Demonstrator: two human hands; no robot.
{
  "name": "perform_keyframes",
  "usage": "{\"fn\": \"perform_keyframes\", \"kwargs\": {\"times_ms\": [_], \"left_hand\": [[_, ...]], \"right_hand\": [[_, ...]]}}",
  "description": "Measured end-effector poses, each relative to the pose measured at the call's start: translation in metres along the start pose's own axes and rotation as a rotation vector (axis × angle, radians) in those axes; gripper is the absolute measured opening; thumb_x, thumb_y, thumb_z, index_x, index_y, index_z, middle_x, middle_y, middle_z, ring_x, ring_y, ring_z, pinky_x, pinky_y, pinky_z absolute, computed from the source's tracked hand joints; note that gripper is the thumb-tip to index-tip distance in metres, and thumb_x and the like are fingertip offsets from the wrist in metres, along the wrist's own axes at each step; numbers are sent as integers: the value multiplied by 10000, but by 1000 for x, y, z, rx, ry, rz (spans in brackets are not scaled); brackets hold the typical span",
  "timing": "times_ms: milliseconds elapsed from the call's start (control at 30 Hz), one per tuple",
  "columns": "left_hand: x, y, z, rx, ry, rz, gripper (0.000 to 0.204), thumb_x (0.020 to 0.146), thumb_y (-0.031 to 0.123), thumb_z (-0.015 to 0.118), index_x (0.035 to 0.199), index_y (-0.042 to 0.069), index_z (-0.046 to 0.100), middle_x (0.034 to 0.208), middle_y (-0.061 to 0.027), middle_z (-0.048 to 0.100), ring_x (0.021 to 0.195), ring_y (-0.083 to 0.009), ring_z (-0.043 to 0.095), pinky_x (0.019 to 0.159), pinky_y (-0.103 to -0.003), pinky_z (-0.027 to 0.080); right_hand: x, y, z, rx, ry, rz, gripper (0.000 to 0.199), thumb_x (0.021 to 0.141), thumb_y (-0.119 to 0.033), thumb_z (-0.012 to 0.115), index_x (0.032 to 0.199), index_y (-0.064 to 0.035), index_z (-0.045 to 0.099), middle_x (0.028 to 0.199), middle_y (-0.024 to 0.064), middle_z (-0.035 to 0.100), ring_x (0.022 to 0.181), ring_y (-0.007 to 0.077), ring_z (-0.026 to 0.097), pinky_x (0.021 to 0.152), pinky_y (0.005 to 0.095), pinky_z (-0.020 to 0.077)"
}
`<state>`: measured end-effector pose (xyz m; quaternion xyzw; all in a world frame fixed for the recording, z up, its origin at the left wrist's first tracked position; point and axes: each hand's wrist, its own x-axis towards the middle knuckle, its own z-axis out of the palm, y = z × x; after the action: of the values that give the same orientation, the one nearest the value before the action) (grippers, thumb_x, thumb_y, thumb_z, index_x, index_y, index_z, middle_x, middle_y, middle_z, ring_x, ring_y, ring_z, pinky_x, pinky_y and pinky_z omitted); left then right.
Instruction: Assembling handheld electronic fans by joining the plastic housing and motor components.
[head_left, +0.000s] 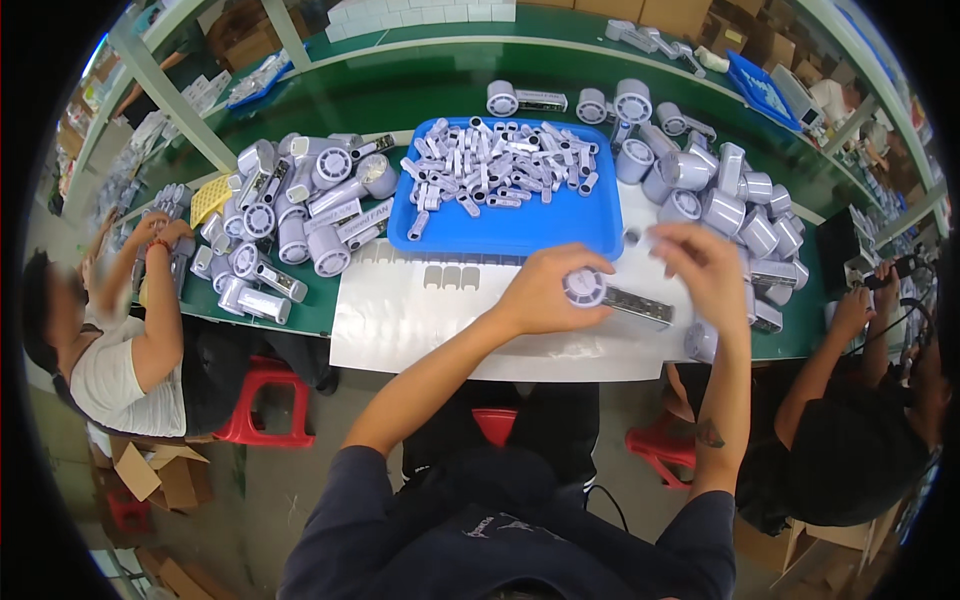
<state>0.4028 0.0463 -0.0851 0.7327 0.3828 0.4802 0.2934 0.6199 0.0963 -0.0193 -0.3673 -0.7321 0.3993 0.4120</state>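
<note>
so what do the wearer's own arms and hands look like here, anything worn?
Both forearms are bare, with dark navy short sleeves ending above the elbows. No gloves, watch or rings visible on the left hand or right hand. A small dark tattoo marks the right forearm.

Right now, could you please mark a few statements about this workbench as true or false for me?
1. The left hand holds a pale handheld fan. True.
2. The blue tray is filled with red screws. False: it holds small pale grey parts.
3. The right hand rests flat on the tray. False: it is raised beside the fan, right of the tray.
4. Finished fans are heaped left and right of the tray. True.
5. The stools below are red. True.
</note>
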Motion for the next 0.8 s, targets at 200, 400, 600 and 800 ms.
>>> {"fn": "perform_keyframes", "kwargs": {"times_ms": [200,400,600,800], "left_hand": [[-39,-9,-26,121,50,-71,388,613,136,802,960,42,658,912,-115,639,858,-285,634,768,-346,505],[-53,-17,-36,144,11,-126,402,636,119,802,995,67,629,973,-100,612,892,-274,615,781,-348,499],[-52,-18,-40,253,59,-39,402,626,101,806,992,69,643,1020,-93,614,985,-271,581,842,-355,473],[-46,-22,-39,246,1,-45,324,641,103,765,944,75,653,977,-76,588,946,-294,554,818,-380,462]], "right_hand": [[-32,16,45,-305,-305,-60,169,842,-83,675,1005,-42,689,776,84,626,638,175,574,588,281,454],[-31,24,66,-405,-315,-235,194,800,-83,698,993,-61,686,813,86,602,694,252,605,629,340,492],[-31,24,77,-529,-264,-364,196,779,-85,707,970,-54,683,856,80,589,712,245,604,633,341,500],[-31,23,80,-552,-270,-301,180,791,-58,677,969,-37,679,869,80,586,722,247,603,630,348,498]]}}
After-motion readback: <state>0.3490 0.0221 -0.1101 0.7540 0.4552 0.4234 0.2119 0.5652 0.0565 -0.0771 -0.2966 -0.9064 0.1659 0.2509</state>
